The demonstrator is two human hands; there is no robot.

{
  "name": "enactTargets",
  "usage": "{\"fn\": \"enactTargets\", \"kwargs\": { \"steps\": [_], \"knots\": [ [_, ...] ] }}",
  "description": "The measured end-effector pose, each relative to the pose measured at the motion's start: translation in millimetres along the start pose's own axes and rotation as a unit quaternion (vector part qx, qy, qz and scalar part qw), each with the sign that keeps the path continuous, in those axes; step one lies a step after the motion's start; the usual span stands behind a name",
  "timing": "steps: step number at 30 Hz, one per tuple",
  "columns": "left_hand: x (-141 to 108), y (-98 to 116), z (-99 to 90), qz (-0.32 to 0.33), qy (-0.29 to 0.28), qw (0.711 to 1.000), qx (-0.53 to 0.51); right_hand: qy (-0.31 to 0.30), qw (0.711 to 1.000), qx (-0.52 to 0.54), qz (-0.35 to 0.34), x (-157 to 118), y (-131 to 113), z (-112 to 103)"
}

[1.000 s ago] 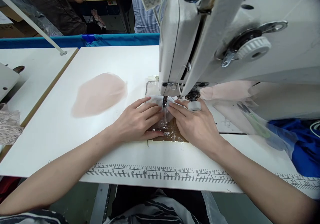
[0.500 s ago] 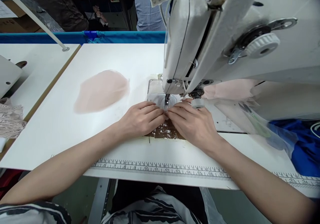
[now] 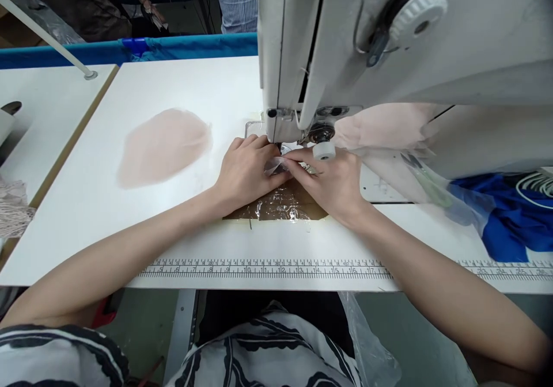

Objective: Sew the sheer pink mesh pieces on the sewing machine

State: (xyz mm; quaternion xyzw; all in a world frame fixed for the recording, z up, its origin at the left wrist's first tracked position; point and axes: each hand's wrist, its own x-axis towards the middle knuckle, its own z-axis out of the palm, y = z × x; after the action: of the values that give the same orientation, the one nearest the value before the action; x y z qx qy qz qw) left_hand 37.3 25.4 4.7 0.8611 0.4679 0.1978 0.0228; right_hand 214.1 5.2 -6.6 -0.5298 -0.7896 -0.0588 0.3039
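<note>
Nearest, along the lower part of the frame, a ruler scale runs across the front of the white table. Just beyond it lies a brown taped patch, shiny and creased; a lifted tape edge could snag thin material drawn across it.

At the centre of the frame both hands meet above the patch. The right hand pinches a small piece of sheer cloth between thumb and index finger. The left hand curls around the cloth's other side, thumb towards the right hand; its fingertips are hidden, so whether it grips or merely steadies cannot be told. The cloth looks bunched and light, so uneven tension between the hands could let it slip, pucker or fold under itself.

Immediately behind the fingers stands the sewing machine's head. The needle area is mostly covered by the hands; if the machine ran with them this close, a fingertip could be caught.

Farther out, a pale pink piece lies flat at left of centre, apart from the hands; being so thin, it could slide if a forearm brushed it.
</note>
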Motion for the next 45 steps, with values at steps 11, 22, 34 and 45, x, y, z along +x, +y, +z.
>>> {"fn": "enactTargets", "kwargs": {
  "steps": [11,22,34,45],
  "knots": [
    [-6,0,4.3,-0.014,0.02,0.999,-0.022,0.056,0.998,-0.014,-0.036,1,0,1],
    [-8,-10,-13.6,0.117,-0.021,0.993,0.012,0.02,0.998,0.046,-0.038,-5,0,-6],
    [-46,-8,-12.0,0.236,0.023,0.966,0.105,-0.007,0.976,0.016,-0.217,-15,-5,-16],
    [-44,-9,-13.1,0.228,0.02,0.969,0.095,0.003,0.976,-0.004,-0.219,-13,-6,-16]
  ]
}}
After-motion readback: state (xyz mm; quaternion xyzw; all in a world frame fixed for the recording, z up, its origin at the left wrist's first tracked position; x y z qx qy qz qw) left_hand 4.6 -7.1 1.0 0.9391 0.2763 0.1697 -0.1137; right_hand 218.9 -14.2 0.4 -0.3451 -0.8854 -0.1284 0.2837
